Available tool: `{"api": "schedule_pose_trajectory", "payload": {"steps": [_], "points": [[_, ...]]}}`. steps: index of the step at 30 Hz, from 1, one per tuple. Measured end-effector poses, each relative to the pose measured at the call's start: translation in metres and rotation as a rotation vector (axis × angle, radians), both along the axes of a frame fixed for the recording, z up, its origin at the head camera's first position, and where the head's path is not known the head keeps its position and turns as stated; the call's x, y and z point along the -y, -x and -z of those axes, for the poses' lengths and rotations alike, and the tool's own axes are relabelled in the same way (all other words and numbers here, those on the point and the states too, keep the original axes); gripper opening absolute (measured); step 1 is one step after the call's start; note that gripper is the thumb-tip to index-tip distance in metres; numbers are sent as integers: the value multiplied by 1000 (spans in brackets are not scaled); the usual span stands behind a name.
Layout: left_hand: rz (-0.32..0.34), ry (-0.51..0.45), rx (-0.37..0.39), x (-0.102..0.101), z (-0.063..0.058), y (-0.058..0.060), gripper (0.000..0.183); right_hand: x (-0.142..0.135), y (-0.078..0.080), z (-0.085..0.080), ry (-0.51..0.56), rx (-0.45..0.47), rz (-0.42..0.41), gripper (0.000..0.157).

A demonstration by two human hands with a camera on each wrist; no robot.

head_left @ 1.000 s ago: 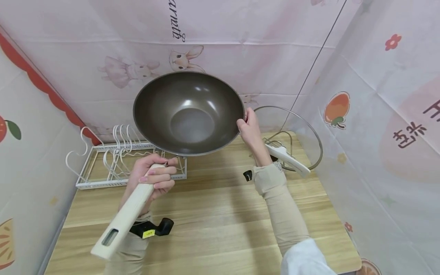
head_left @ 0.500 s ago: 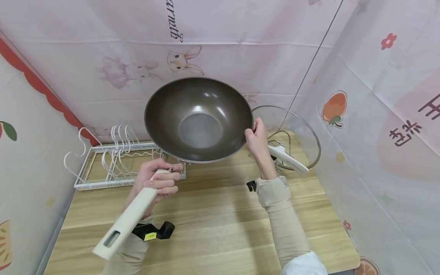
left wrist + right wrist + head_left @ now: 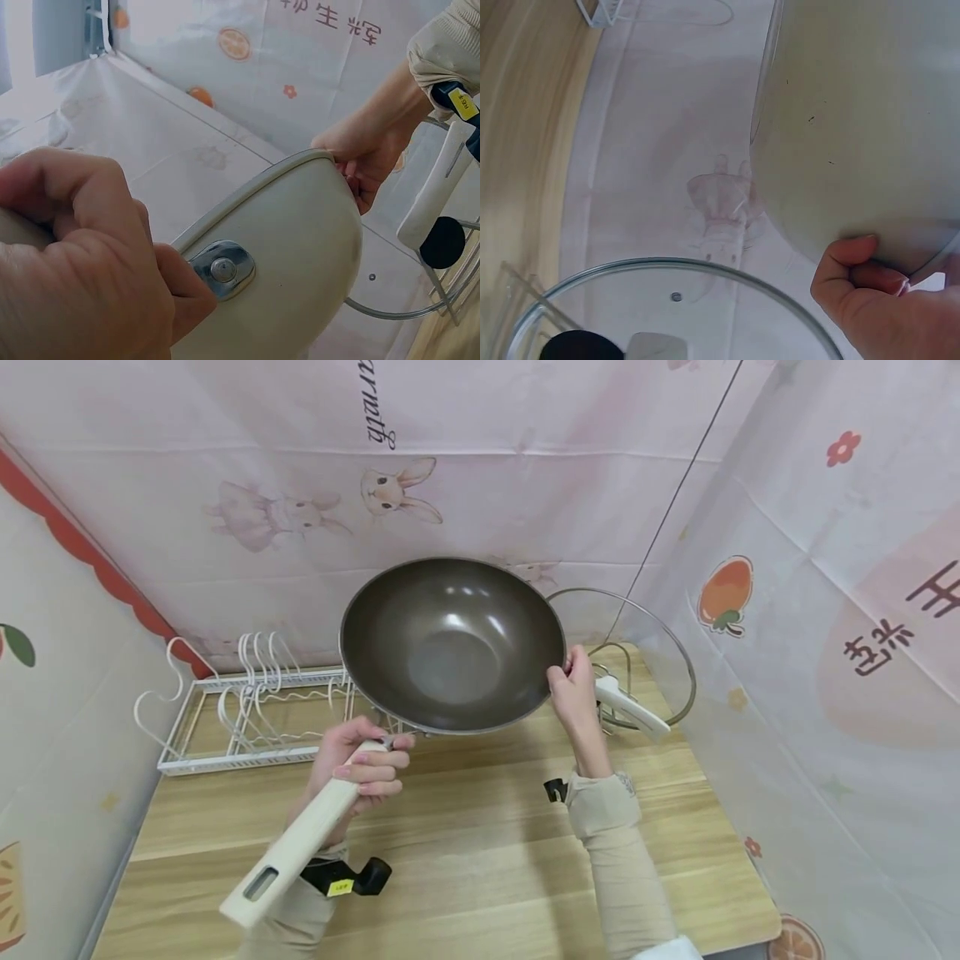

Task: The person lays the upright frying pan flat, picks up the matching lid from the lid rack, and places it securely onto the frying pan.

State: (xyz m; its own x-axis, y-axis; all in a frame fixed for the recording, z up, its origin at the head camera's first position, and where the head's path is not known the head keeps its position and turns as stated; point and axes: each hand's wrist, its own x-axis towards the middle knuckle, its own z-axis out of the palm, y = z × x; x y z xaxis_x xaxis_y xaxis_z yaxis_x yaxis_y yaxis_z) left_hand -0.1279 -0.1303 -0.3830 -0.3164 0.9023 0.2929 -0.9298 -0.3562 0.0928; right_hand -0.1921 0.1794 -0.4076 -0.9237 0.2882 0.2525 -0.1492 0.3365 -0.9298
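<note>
As I watch from afar, the pale handle (image 3: 292,852) lies gripped in my left hand (image 3: 373,775), and my right hand (image 3: 576,695) grasps the right side of the wok (image 3: 405,618), held tilted above the tabletop (image 3: 465,877) toward its back edge. I should share the weight evenly. The wrist views reveal its cream outside (image 3: 300,255); the head view, its dark interior (image 3: 453,664).

We see 1 wok (image 3: 453,668), glossy dark brown inside and cream outside, held above the table (image 3: 465,885), its open side tilted toward us; the left hand (image 3: 358,768) grips its long cream handle (image 3: 303,831), the right hand (image 3: 574,693) its opposite edge.
</note>
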Motion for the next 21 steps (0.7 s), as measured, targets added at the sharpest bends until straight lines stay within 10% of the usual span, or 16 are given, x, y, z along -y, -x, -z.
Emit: {"api": "schedule_pose_trajectory", "payload": {"steps": [21], "points": [[44, 37, -41, -5, 29, -9, 15, -4, -33, 23, 60, 28, 49, 15]]}}
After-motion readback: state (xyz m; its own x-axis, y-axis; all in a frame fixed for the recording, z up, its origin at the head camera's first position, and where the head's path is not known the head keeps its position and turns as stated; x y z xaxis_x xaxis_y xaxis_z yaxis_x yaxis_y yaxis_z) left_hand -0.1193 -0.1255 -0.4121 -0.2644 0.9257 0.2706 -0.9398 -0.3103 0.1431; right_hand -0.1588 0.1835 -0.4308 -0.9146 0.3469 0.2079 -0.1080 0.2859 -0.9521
